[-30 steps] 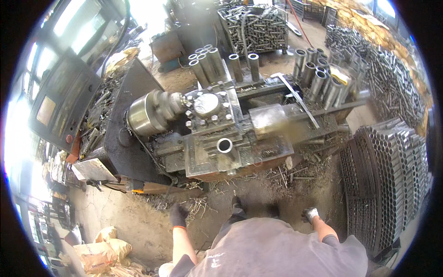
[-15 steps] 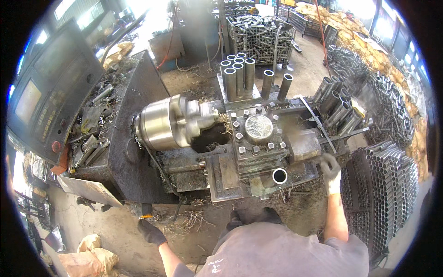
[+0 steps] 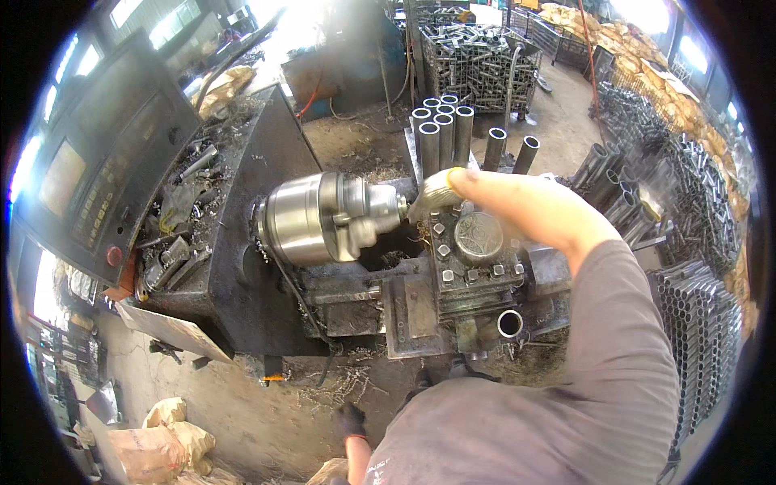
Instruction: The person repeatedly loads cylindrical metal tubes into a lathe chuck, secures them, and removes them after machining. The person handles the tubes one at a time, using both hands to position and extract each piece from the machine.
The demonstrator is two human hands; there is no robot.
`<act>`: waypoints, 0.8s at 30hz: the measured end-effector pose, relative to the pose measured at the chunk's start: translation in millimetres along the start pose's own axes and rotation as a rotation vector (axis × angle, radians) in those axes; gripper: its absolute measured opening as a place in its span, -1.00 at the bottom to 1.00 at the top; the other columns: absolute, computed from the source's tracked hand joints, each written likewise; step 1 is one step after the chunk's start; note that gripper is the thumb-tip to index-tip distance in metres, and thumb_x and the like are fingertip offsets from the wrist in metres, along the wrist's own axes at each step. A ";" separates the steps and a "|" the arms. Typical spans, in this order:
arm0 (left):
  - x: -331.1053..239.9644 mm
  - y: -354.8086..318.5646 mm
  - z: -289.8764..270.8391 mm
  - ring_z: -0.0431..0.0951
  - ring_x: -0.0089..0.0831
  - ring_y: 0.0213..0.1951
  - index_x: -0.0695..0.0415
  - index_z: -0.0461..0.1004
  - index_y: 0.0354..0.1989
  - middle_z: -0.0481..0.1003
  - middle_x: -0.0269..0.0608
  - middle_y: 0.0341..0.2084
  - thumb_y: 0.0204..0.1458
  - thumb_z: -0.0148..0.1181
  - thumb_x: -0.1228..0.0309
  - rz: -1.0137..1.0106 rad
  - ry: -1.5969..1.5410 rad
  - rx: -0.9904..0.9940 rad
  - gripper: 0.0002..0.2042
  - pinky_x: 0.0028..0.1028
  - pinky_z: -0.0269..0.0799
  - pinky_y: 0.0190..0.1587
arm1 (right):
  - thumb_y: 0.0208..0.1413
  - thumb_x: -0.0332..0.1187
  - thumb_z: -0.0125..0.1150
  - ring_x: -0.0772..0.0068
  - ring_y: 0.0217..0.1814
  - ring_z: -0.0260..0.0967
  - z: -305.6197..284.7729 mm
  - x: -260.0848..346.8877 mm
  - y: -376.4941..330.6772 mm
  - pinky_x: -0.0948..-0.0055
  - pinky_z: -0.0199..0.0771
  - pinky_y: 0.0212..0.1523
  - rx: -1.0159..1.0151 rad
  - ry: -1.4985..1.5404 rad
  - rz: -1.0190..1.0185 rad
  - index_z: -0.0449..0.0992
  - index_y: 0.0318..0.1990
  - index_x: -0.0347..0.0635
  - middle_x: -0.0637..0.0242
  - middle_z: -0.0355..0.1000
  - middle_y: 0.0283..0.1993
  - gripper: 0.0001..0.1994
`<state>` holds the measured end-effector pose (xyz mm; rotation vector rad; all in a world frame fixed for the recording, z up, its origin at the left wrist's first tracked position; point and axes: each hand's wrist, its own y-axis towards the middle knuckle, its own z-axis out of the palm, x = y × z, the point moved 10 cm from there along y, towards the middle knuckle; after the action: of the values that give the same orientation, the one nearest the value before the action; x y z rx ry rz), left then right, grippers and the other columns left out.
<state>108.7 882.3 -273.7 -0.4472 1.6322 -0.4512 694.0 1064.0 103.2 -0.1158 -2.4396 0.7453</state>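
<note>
My right hand (image 3: pixel 437 194), in a pale glove with a yellow cuff, reaches across the lathe's square tool post (image 3: pixel 478 237). Its fingers are beside the outer end of the workpiece in the metal chuck (image 3: pixel 303 218); they are smeared and partly hidden, so contact and grip cannot be told. The chuck's jaws look blurred, as in rotation. My left hand (image 3: pixel 351 420), in a dark glove, hangs low near my body, away from the machine; its fingers do not show clearly. A short tube (image 3: pixel 510 324) sticks up at the near side of the tool post.
Several upright steel tubes (image 3: pixel 429 149) stand behind the tool post. More tubes (image 3: pixel 622 206) lean at its right, beyond my arm. A stack of tubes (image 3: pixel 695 339) fills the right side. The control panel (image 3: pixel 97 178) is at left. Metal shavings (image 3: pixel 343 388) litter the floor.
My right hand has gone from the lathe's right side leftward and away from me, up to the chuck. My left hand has left the orange-tipped part and drawn back toward my body.
</note>
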 end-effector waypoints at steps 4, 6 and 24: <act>81.9 -44.4 -4.7 0.47 -0.38 -0.31 -0.02 0.50 -0.21 0.48 -0.32 -0.36 0.32 0.13 0.15 -0.168 0.301 0.085 -0.81 -0.32 0.36 -0.30 | 0.41 -0.22 0.20 0.39 -0.24 0.61 17.9 -34.6 45.4 0.38 0.65 -0.20 -0.007 0.337 0.096 0.71 0.06 -0.20 0.28 0.68 -0.15 -0.70; 115.7 -56.4 -17.6 0.49 -0.35 -0.28 -0.02 0.51 -0.19 0.50 -0.29 -0.32 0.30 0.13 0.14 -0.248 0.471 0.138 -0.80 -0.30 0.38 -0.27 | 0.38 -0.24 0.23 0.41 -0.31 0.58 9.3 -13.6 30.3 0.41 0.62 -0.27 -0.066 0.202 -0.109 0.69 0.07 -0.19 0.31 0.68 -0.16 -0.72; 77.5 47.4 26.6 0.62 -0.09 0.04 0.06 0.62 0.03 0.64 -0.07 -0.02 0.22 0.17 0.14 0.238 0.894 0.400 -0.66 -0.14 0.53 0.07 | 0.24 -0.24 0.30 0.46 -0.28 0.66 -59.5 14.3 -45.2 0.46 0.67 -0.31 -0.338 0.616 -0.009 0.61 0.10 -0.33 0.13 0.69 -0.17 -0.61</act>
<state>125.9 880.1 -366.8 0.3091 2.3334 -0.8471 718.9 1058.4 174.9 -0.4012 -1.9420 0.2291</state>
